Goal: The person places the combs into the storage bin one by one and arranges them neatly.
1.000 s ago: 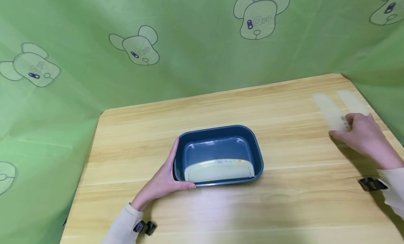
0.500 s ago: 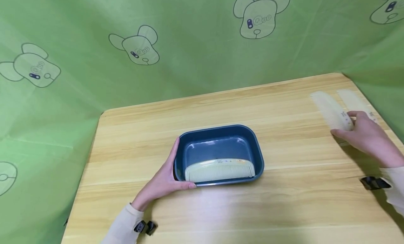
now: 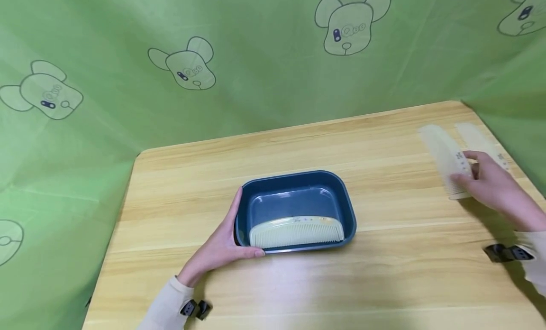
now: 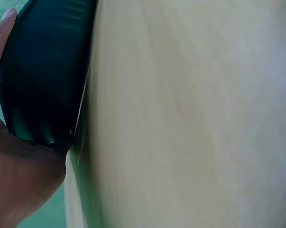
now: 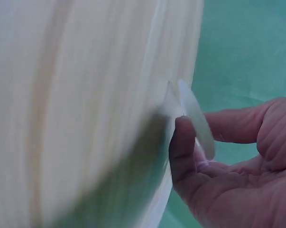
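The left hand [image 3: 218, 242] grips the tub [image 3: 294, 181], likely steadying it; the right hand [image 3: 495, 185] pinches a comb [image 3: 443, 152], seemingly for control.

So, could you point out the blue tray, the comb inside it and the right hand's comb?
Blue tray [image 3: 294, 203], head view: bare floor.
Comb inside it [image 3: 297, 233], head view: its teeth.
Held comb [image 3: 445, 154], head view: middle of body.

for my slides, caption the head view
Left hand against a blue tray with one comb inside; right hand pinching a second comb.
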The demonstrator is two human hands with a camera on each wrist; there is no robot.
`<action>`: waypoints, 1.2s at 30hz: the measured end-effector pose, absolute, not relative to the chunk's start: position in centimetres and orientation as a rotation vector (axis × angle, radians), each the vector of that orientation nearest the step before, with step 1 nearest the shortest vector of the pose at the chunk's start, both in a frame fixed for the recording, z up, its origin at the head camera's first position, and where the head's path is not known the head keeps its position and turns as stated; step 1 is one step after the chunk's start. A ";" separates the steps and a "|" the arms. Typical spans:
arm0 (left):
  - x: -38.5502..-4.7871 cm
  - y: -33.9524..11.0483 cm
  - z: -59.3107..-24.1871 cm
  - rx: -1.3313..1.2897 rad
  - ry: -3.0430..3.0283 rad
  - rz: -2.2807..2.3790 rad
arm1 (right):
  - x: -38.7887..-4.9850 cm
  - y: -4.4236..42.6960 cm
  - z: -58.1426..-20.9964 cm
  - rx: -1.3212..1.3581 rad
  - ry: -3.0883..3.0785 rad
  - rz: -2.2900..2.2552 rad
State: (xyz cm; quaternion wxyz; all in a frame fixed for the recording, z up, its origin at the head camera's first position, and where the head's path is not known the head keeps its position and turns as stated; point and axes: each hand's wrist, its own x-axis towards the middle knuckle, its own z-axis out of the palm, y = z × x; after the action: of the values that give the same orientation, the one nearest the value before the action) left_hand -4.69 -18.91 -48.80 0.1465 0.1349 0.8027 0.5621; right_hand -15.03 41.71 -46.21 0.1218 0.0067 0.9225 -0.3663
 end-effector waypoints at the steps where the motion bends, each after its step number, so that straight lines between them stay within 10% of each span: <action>1: -4.7 -18.9 -48.8 0.390 2.313 1.617 | -15.0 41.6 -46.2 0.009 2.694 -1.088; 36: -4.7 -18.8 -48.7 0.403 2.313 1.619 | -13.2 35.5 -44.6 -0.122 2.554 -1.432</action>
State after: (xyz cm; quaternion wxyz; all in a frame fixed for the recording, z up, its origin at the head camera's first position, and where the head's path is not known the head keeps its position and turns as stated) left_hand -4.69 -18.82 -48.72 0.1445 0.1398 0.8025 0.5618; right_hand -13.16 35.46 -44.57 0.1055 -0.0414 0.8666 -0.4859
